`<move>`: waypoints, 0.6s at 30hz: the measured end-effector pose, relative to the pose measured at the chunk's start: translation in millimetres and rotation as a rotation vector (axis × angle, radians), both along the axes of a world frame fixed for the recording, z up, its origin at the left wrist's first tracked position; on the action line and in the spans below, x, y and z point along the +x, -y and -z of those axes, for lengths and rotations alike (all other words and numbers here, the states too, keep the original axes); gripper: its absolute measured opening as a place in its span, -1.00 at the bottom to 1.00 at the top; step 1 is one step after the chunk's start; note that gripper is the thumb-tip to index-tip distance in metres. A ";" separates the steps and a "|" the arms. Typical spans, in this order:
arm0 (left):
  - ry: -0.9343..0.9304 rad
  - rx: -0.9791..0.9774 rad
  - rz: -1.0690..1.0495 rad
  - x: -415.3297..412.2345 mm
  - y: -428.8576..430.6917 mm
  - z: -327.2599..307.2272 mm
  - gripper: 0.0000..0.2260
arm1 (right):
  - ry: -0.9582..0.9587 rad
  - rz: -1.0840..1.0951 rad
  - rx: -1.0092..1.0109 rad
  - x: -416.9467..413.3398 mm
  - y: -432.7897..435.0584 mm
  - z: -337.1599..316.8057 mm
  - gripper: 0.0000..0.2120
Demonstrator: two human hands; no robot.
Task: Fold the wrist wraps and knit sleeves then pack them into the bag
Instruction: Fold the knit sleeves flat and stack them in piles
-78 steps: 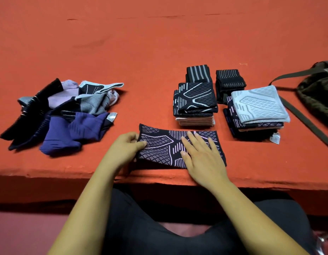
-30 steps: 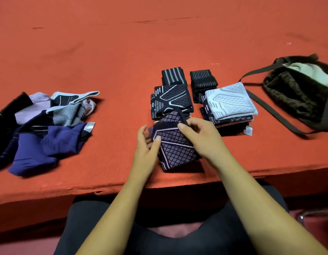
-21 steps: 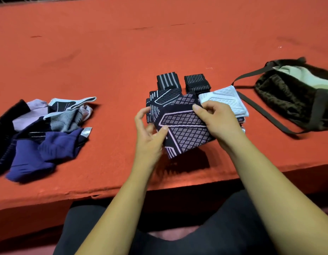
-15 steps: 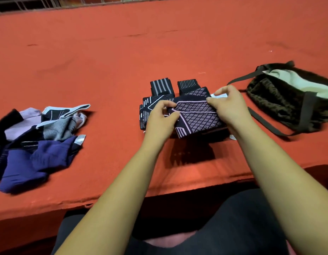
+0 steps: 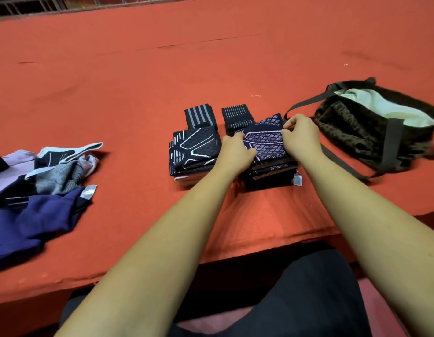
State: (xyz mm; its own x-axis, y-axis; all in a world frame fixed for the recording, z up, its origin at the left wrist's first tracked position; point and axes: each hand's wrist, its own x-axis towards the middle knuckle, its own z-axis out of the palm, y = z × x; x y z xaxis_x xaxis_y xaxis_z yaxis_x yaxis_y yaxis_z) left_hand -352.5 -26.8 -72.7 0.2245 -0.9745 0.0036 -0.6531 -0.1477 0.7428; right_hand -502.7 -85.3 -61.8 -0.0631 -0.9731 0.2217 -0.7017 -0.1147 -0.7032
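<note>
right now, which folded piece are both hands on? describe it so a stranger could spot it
Find the dark furry bag at the right of the red table; the stack just left of it is the place. The sleeve on top, gripped by the left hand and right hand, is it: dark with a lilac grid, unlike the bold white lines on the neighbouring stack's top piece.

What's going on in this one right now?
A person at a red table has both hands on one folded sleeve with a purple pattern. The left hand grips its left edge and the right hand pinches its far right corner. The sleeve lies on top of the right stack, beside a second stack. A loose pile of unfolded pieces lies at the left. The bag lies open at the right, showing only its pale lining.
</note>
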 end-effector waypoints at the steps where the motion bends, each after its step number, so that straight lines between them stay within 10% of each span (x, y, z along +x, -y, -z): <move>1: 0.017 -0.006 0.011 0.5 -0.7 -1.9 -0.56 | -0.024 -0.007 -0.008 0.9 -0.1 -1.6 -0.85; 18: 0.238 0.068 -0.432 275.9 -184.4 -31.8 -0.93 | 0.060 -0.595 0.039 229.6 -105.9 -43.3 -0.84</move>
